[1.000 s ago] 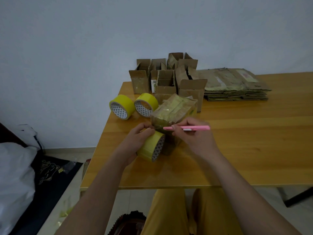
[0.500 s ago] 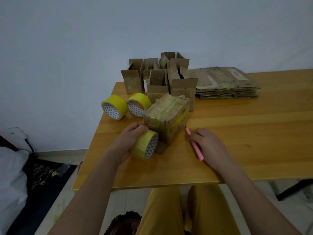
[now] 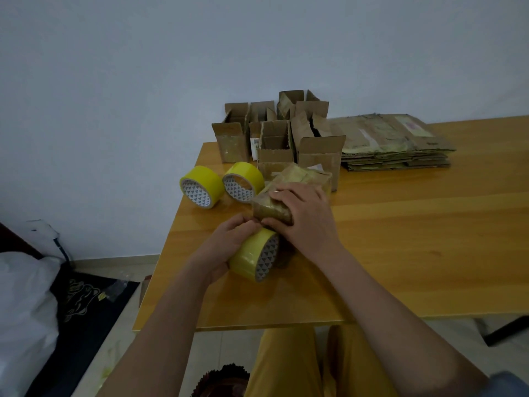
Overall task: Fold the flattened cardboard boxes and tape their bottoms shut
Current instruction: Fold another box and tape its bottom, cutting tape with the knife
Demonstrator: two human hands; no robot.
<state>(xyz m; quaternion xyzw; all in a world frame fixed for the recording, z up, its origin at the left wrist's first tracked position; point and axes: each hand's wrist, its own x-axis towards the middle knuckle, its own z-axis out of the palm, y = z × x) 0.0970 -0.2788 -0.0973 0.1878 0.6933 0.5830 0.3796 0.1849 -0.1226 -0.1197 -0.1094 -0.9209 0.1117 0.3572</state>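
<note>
While the left hand (image 3: 229,247) curls around a yellow tape roll (image 3: 256,255), gripping it from the left with fingertips up by the roll's top edge, the right hand (image 3: 303,216) lies over the near end of a small cardboard box (image 3: 272,209), fingers bent down across it and thumb meeting the left fingertips just beside the roll. That box, already wrapped in glossy tape, lies on its side on the wooden bench (image 3: 400,239), touching the held roll. Whether a loose strip of tape runs between roll and box cannot be seen; both hands cover the spot. Likely risks: the strip could wrinkle or stick to itself if the roll twists, and the light box could slide or tip if the right hand's pressure slackens while tape is pulled. Just beyond the box, to its left, stand two spare tape rolls (image 3: 223,186), which could roll off the bench's edge if knocked. Behind the box stand folded open boxes (image 3: 280,138); beyond those, to the right, lies a stack of flattened boxes (image 3: 395,144).
</note>
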